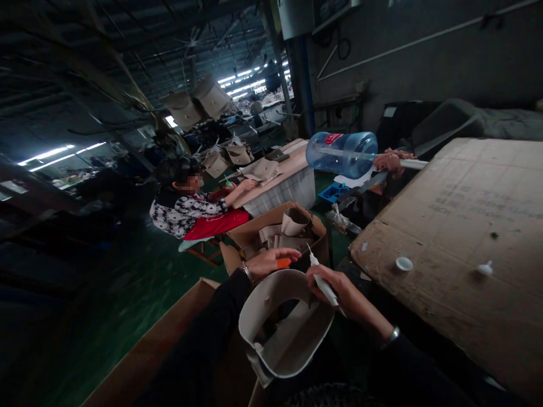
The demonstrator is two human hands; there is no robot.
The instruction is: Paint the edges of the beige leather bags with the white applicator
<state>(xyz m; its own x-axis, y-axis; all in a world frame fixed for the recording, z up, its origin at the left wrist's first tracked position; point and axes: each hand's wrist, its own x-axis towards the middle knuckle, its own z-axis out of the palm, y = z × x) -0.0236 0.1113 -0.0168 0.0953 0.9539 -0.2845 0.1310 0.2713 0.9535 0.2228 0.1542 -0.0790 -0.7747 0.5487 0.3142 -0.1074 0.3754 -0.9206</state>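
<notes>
1. Bag shell [292, 347]: pale grey stiff sheet bent into an open U, darker inside, with a small stud mark on the outer face. It sits in the person's lap, below the table edge.
2. Right hand [335, 285]: closed round a white glue tube [321, 277]. The pointed nozzle tilts up, clear of the shell's rim.
3. Left hand [269, 261]: fingers stretched almost flat on the far rim, with an orange finger cot [283, 263] on one. Any pinch underneath is hidden, so I cannot tell.
4. Step, as I read it: between glue passes on the rim. Next calls for the nozzle tipped down onto the edge and the shell braced.
5. Around:
   - cardboard-covered table [466, 226] with a white cap [404, 263] on it
   - open carton [254, 229] of similar pieces
   - seated co-worker [190, 209]
   - water jug [343, 152] on its side
</notes>
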